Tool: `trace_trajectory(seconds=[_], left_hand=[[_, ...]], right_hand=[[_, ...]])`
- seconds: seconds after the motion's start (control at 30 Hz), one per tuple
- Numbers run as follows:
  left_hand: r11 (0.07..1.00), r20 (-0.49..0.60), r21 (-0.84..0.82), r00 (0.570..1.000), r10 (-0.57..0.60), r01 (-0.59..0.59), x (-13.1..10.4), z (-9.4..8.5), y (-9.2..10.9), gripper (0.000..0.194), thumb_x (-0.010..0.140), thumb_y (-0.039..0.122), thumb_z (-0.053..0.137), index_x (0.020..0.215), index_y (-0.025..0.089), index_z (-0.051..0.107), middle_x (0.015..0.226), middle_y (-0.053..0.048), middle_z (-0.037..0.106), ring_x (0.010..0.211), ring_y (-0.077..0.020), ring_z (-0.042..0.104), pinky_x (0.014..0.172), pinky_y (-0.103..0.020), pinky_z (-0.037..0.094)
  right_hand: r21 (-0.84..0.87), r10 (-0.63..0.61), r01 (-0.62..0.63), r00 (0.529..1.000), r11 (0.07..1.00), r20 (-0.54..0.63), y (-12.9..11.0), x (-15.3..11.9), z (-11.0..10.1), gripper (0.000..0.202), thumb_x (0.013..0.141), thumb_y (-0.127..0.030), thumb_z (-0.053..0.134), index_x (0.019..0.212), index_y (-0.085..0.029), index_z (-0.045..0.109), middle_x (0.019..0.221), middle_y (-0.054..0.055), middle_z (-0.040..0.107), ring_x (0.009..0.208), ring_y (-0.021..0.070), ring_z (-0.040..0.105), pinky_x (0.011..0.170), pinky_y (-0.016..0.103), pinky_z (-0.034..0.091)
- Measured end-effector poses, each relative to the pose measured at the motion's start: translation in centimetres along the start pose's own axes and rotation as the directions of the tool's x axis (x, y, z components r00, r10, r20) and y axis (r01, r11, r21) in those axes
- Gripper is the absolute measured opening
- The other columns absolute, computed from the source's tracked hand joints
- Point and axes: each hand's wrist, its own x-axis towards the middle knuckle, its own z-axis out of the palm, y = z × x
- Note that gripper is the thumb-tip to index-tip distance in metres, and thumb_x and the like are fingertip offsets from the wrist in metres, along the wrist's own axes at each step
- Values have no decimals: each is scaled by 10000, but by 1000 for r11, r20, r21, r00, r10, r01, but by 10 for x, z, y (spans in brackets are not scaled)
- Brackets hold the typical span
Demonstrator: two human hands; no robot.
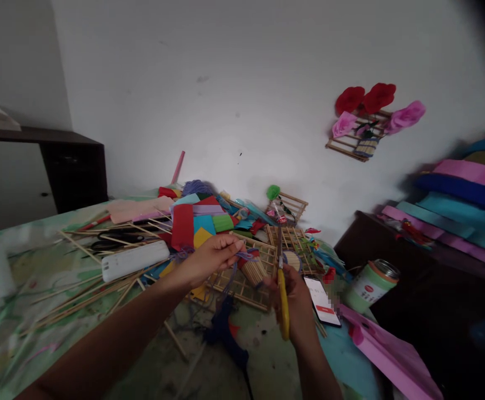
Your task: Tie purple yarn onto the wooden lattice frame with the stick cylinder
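My left hand (217, 258) pinches purple yarn (248, 255) above the middle of the table, and strands trail below the fingers. Just right of it, a small bundle of short sticks (254, 271) with a red top hangs close to the yarn. Yellow-handled scissors (283, 300) are in my right hand (294, 303), blades pointing up. Beneath both hands lies a lattice of wooden sticks (242, 291). A dark blue glue gun (225, 333) rests on the table nearer to me.
Coloured paper (183, 225), loose sticks (71, 305) and a white power strip (135, 260) cover the left side. On the right are a phone (322, 301), a green jar (371, 286) and pink paper (396, 355). Paper flowers (379, 98) hang on the wall.
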Motion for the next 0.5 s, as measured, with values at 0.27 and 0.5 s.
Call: trace_trajectory(seconds=[0.27,0.5], left_hand=[[994,84,97,995,46,-54,-7,22,-1,423,859,505,457,621,156,445,509,58,369,444,-62,287,442,-198,221],[979,6,193,998,67,-67,-7,27,0,441,846,509,455,575,162,422,516,45,382,467,-77,326,463,-202,251]], right_hand=[[150,53,-51,999,987,-7,-5,-9,4,598,545,-387,783,1010,-225,444,695,-58,588,331,70,433,291,212,348],[-583,73,-33,996,812,45,-9,-2,-28,471,647,-367,704,1037,-201,499,777,26,637,630,183,596,543,274,406]])
